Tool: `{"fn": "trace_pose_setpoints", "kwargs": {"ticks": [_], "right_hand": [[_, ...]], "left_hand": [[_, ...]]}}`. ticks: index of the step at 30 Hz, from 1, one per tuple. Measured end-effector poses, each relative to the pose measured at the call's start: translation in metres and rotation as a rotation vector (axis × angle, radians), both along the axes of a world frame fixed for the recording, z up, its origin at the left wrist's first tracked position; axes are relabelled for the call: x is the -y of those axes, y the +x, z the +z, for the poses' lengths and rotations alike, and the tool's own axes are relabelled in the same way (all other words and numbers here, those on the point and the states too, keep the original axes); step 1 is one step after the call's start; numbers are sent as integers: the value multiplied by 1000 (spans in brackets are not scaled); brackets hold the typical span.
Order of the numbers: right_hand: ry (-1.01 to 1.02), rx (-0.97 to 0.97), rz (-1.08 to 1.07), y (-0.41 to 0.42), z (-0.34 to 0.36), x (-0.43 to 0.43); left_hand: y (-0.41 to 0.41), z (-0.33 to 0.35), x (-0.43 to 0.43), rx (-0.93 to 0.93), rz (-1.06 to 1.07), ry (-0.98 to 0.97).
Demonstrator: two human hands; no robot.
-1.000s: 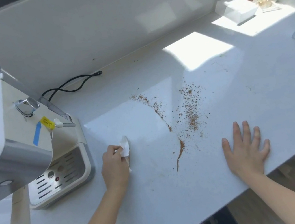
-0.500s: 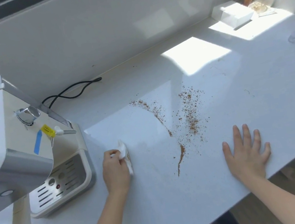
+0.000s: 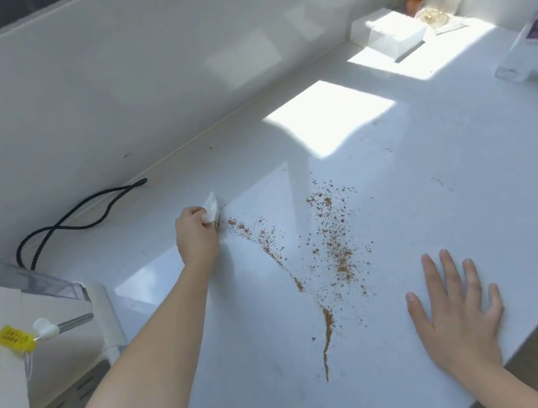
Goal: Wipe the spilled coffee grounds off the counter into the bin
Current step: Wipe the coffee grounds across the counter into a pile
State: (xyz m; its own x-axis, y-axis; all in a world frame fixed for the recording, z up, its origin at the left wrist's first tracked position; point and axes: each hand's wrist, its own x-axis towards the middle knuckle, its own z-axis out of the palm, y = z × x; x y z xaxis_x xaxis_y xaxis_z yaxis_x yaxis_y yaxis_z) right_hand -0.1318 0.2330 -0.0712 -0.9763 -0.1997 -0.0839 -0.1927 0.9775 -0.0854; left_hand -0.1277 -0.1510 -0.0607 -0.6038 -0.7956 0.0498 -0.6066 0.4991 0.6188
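Note:
Brown coffee grounds [image 3: 334, 246] lie scattered over the middle of the white counter [image 3: 430, 181], with a thin curved trail running toward the front edge. My left hand [image 3: 196, 236] is shut on a small crumpled white tissue [image 3: 211, 206], pressed to the counter at the far left end of the trail. My right hand [image 3: 457, 310] lies flat and open on the counter near its front edge, to the right of the grounds. No bin is in view.
A white coffee machine [image 3: 40, 357] with a drip tray stands at the left, its black cord [image 3: 69, 219] looping along the wall. A white box [image 3: 387, 35], an orange-lidded jar [image 3: 414, 1] and a clear bottle [image 3: 528, 42] sit at the far right.
My left hand has carried the tissue away from the coffee machine, up and right to the far end of the grounds trail. My right hand has stayed flat in place.

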Motion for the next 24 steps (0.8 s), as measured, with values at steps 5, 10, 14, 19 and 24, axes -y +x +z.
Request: {"fn": "trace_pose_setpoints", "kwargs": {"ticks": [5,10,14,19,24], "right_hand": [[14,22,-13,0,1,1],[31,45,-14,1,3,0],[59,48,-16,2,5,1],[81,34,-9,3,2,-2],[72,39,-14,3,2,-3]], "left_hand": [[-20,-3,-39,-31,-323,-39],[15,-5,-81,-52,-523,-79],[59,-1,-122,-47,-633,-71],[111,6,-174,-74,-717,7],[110,11,-180,-106,-353,460]]}}
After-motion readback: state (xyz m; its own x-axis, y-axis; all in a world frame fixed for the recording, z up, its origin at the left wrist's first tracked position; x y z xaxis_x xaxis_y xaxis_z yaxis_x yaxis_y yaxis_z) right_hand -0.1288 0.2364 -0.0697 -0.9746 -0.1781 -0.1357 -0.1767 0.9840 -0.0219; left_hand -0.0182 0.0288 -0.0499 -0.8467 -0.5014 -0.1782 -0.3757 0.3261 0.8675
